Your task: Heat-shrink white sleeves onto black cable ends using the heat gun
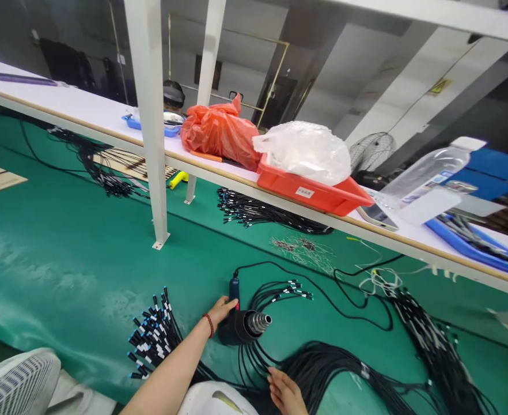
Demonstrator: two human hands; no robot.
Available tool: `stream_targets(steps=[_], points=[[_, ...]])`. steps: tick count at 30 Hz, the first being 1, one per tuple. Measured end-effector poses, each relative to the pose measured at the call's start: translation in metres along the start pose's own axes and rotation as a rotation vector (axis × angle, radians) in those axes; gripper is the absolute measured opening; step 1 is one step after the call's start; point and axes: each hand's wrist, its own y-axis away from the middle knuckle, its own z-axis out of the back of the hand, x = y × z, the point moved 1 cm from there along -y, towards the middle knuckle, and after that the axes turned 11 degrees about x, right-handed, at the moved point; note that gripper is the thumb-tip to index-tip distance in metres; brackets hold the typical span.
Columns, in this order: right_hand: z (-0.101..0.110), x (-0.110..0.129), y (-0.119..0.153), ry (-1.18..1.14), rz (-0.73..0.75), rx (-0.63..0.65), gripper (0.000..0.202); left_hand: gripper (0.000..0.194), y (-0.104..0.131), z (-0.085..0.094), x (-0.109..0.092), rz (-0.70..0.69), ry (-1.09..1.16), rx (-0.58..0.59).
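My left hand point(223, 309) is wrapped round the handle of a dark heat gun point(232, 329), whose stepped metal nozzle points right. A red beaded bracelet circles that wrist. Under the heat gun runs a small group of black cables point(275, 291), their ends tipped white and blue. My right hand point(285, 392) is at the bottom edge, fingers stretched out beside a thick bundle of black cables point(323, 363); whether they touch it is hard to tell. To the left of my forearm, many more cable ends point(150, 340) fan out on the green mat point(85, 259).
A white shelf point(237, 176) crosses above the mat, bearing a red bag point(222, 132), a red tray point(314, 187) and a plastic bottle point(431, 167). Its post point(150, 115) stands on the mat. Another cable bundle point(431, 351) lies right; the heat gun's cord point(323, 288) loops across.
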Motion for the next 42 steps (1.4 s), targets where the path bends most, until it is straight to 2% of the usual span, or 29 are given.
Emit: stream_targets(steps=[4,9,16,22,26,42], points=[[-0.013,0.003,0.011,0.109,0.029,0.003,0.033,0.048,0.000,-0.004,0.003,0.019,-0.014,-0.012],[-0.018,0.006,0.013,0.200,0.099,-0.015,0.029,0.045,-0.002,-0.004,0.002,-0.006,-0.055,-0.011],[-0.015,-0.012,0.003,0.283,0.151,-0.072,0.023,0.041,-0.011,-0.001,0.007,-0.012,-0.116,-0.030],[-0.013,-0.025,-0.002,0.323,0.192,-0.096,0.023,0.040,-0.020,0.002,0.016,-0.027,-0.147,-0.103],[-0.015,-0.028,0.001,0.353,0.224,-0.113,0.025,0.043,-0.022,0.001,0.019,-0.028,-0.120,-0.109],[-0.017,-0.031,0.000,0.438,0.267,-0.156,0.021,0.036,-0.019,-0.001,0.015,-0.009,-0.084,-0.073]])
